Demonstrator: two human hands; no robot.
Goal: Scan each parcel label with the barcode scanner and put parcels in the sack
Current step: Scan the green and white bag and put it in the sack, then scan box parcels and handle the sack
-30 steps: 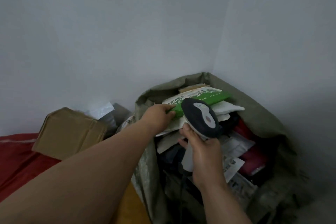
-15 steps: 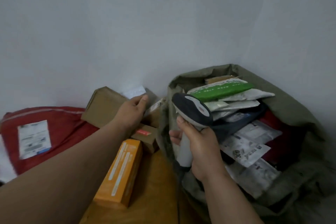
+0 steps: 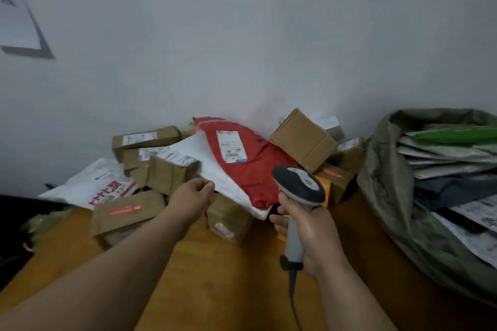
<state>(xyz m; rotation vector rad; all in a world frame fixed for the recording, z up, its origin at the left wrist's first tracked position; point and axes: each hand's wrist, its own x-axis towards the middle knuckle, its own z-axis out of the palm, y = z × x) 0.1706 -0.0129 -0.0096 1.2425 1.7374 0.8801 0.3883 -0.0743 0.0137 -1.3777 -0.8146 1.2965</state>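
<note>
My right hand (image 3: 309,234) grips the handle of the grey barcode scanner (image 3: 298,185), whose dark head points toward the parcel pile. My left hand (image 3: 192,196) pinches the near edge of a white padded mailer (image 3: 201,161). On that mailer lies a red mailer (image 3: 255,169) with a white label (image 3: 231,146) facing up. The olive-green sack (image 3: 384,177) stands at the right, stuffed with several flat parcels, a green one (image 3: 454,134) on top.
Several brown cardboard boxes (image 3: 126,212) are heaped against the wall round the mailers. A white bag with red print (image 3: 99,185) lies at the left. An orange box (image 3: 326,188) shows behind the scanner. The wooden table (image 3: 215,282) spreads below my arms.
My left hand let go of the green parcel in the sack and moved left to the pile, now pinching the white mailer. The view swung left; the scanner stayed in my right hand.
</note>
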